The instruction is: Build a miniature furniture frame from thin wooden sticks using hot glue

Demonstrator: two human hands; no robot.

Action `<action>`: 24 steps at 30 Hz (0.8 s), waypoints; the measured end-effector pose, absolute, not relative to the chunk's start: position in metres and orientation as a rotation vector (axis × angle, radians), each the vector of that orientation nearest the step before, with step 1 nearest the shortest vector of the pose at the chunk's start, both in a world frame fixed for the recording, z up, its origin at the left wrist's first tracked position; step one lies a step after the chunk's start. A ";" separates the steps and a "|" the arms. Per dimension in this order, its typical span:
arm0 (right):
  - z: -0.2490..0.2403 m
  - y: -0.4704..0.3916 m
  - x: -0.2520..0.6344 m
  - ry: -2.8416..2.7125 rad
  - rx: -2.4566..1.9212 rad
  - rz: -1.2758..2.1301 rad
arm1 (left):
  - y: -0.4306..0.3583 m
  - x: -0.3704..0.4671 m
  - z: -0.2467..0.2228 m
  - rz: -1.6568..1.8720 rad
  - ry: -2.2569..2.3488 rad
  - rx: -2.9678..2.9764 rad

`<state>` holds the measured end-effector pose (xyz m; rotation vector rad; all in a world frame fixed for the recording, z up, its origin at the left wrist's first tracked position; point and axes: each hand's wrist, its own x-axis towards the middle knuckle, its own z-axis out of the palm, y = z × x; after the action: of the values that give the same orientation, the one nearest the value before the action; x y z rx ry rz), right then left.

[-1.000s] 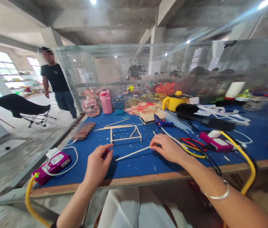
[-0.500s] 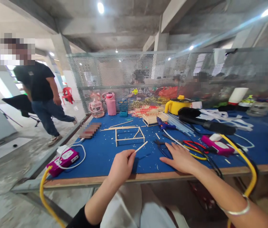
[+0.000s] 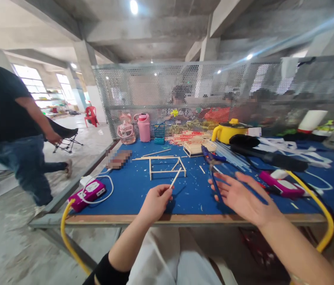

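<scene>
1. Over the near part of the desk (image 3: 137,198), a thin pale stick (image 3: 176,177) was held by the left hand (image 3: 156,202), its lower end pinched between the thumb and the curled fingers. The stick was tilted upward and away, its far tip seen against the right end of the frame (image 3: 162,171); whether the two were touching could not be told.
2. By the right hand (image 3: 242,196), the pliers (image 3: 215,183) were loosely held, with the fingers half open and bent about one blue handle. The two handles were spread wide apart, and the dark head, somewhat blurred, was seen in front of the glue gun (image 3: 206,152).
3. The frame, made up of thin bars, was set on the desk beyond the left hand. Just behind it, loose strips (image 3: 141,158) were laid.
4. Farther back, a small wooden tray (image 3: 199,149) was placed beside the glue gun, with red and pale rods (image 3: 189,137) heaped behind it and a yellow pot (image 3: 231,134) to the right.
5. At the left side, a purple power strip (image 3: 87,194) was laid near the edge.
6. On the floor (image 3: 12,241) at far left, a black-shirted person (image 3: 3,107) was seen.
</scene>
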<state>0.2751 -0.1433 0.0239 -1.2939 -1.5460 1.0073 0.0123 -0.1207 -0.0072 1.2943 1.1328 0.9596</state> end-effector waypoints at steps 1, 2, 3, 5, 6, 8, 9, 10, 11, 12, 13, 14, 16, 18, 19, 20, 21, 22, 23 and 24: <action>0.023 -0.151 0.269 -1.489 -1.203 1.099 | -0.123 0.015 -0.007 0.959 1.115 1.259; 0.020 -0.158 0.261 -1.400 -1.115 1.190 | -0.126 0.019 -0.006 0.958 1.093 1.222; 0.016 -0.164 0.252 -1.310 -1.034 1.279 | -0.130 0.023 -0.006 0.955 1.065 1.183; 0.005 -0.171 0.232 -1.166 -0.920 1.425 | -0.141 0.032 -0.008 0.942 1.001 1.130; 0.000 -0.173 0.223 -1.110 -0.876 1.472 | -0.147 0.036 -0.009 0.941 0.976 1.141; -0.008 -0.174 0.207 -1.015 -0.808 1.534 | -0.159 0.042 -0.012 0.946 0.962 1.254; -0.009 -0.173 0.201 -0.974 -0.781 1.556 | -0.164 0.044 -0.014 0.950 0.976 1.340; -0.010 -0.173 0.197 -0.943 -0.760 1.574 | -0.167 0.045 -0.015 0.958 0.998 1.418; -0.009 -0.172 0.193 -0.923 -0.744 1.587 | -0.170 0.045 -0.016 0.967 1.019 1.475; -0.008 -0.173 0.190 -0.917 -0.734 1.592 | -0.171 0.045 -0.016 0.972 1.033 1.509; -0.006 -0.174 0.187 -0.921 -0.729 1.585 | -0.171 0.045 -0.016 0.980 1.045 1.531; -0.005 -0.176 0.185 -0.931 -0.728 1.570 | -0.172 0.045 -0.015 0.991 1.057 1.550; -0.003 -0.182 0.181 -0.946 -0.733 1.534 | -0.172 0.045 -0.013 0.999 1.084 1.587; -0.003 -0.188 0.177 -0.940 -0.742 1.508 | -0.174 0.046 -0.010 0.982 1.102 1.622; -0.004 -0.191 0.177 -0.938 -0.745 1.496 | -0.175 0.046 -0.009 0.971 1.101 1.635; -0.005 -0.193 0.177 -0.938 -0.748 1.481 | -0.176 0.046 -0.007 0.962 1.099 1.648; -0.006 -0.194 0.178 -0.940 -0.747 1.463 | -0.177 0.044 -0.006 0.968 1.106 1.660; -0.007 -0.195 0.180 -0.947 -0.743 1.447 | -0.176 0.042 -0.004 0.996 1.128 1.667; -0.008 -0.195 0.184 -0.958 -0.744 1.432 | -0.174 0.040 -0.003 1.037 1.159 1.666; -0.008 -0.194 0.189 -0.979 -0.761 1.427 | -0.172 0.036 -0.001 1.080 1.188 1.646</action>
<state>0.1894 -0.1944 -0.0076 -0.7613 -0.9792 1.4266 0.0362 -0.1716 -0.0011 1.6457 1.1884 1.0802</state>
